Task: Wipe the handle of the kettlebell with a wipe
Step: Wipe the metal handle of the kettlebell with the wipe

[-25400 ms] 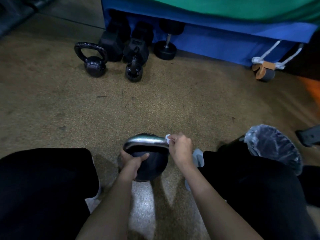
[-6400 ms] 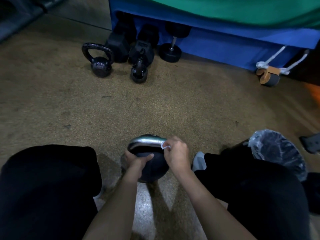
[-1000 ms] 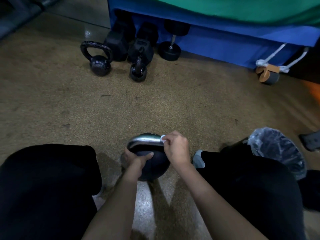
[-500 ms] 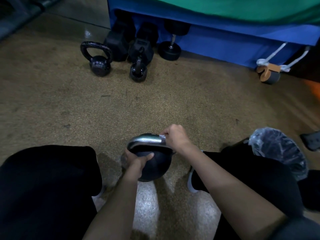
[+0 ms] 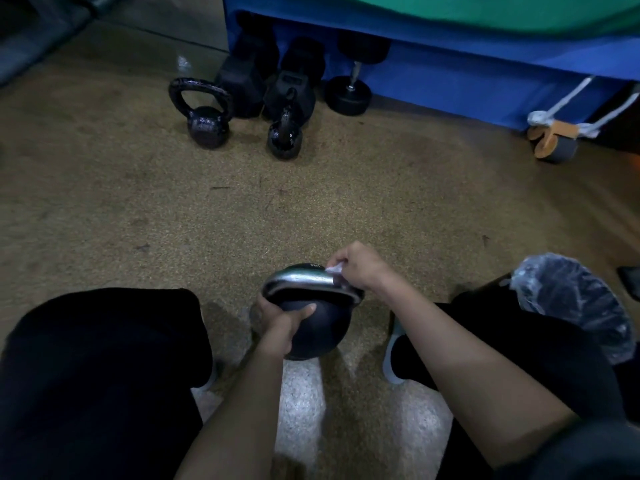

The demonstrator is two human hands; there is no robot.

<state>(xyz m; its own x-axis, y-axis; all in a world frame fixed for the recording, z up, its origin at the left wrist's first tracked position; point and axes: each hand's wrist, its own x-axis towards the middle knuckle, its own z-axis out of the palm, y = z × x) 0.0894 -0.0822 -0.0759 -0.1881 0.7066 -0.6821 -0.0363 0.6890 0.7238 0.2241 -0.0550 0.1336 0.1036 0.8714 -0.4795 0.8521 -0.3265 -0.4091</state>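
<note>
While the left hand (image 5: pixel 282 327) grips the kettlebell (image 5: pixel 317 327) – handle wiping.
Right hand (image 5: pixel 360 266) fingers closed on the wipe (image 5: pixel 335 270) – pressed against the handle (image 5: pixel 301 280).

Bare forearms, black trousers (image 5: pixel 104 368), 1 white-soled dark shoe (image 5: pixel 393 362).

Dim and murky, glare patch on the floor (image 5: pixel 301 403) between the arms, corners bending, dark edges soft
</note>
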